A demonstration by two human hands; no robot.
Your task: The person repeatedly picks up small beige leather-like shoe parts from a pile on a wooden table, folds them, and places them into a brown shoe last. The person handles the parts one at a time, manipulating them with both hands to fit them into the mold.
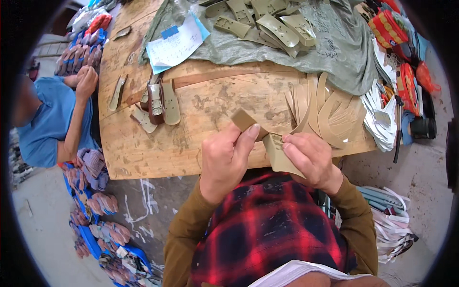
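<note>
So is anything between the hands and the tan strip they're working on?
Nothing visible. Both hands already hold the tan strip: the left hand pinches its upper end and the right hand grips its lower part, above the near edge of the wooden table.

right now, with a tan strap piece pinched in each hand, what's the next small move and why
Probably bring the two pieces together and line up their edges. The left hand pinches a tan strap piece, the right hand holds a second tan piece, and their ends sit close above the wooden table, not clearly joined.
</note>
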